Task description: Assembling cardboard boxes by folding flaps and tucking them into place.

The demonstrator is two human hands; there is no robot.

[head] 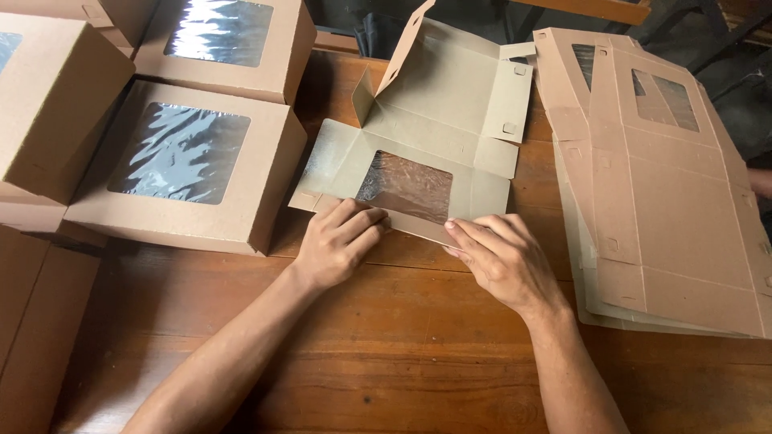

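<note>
A flat kraft-cardboard box blank [434, 137] with a clear film window [406, 186] lies partly unfolded on the wooden table [402, 337], its far flaps standing up. Both hands press on its near edge strip — the left hand [338, 241] with fingers curled and close together on the left end, the right hand [503, 257] with fingers stretched flat and slightly spread on the right end; neither grips anything. Just right of the blank lies a stack of flat unfolded blanks [667, 201], windows cut out. To the left stand assembled windowed boxes [189, 165] — several, touching each other, one stacked at the table's left edge.
</note>
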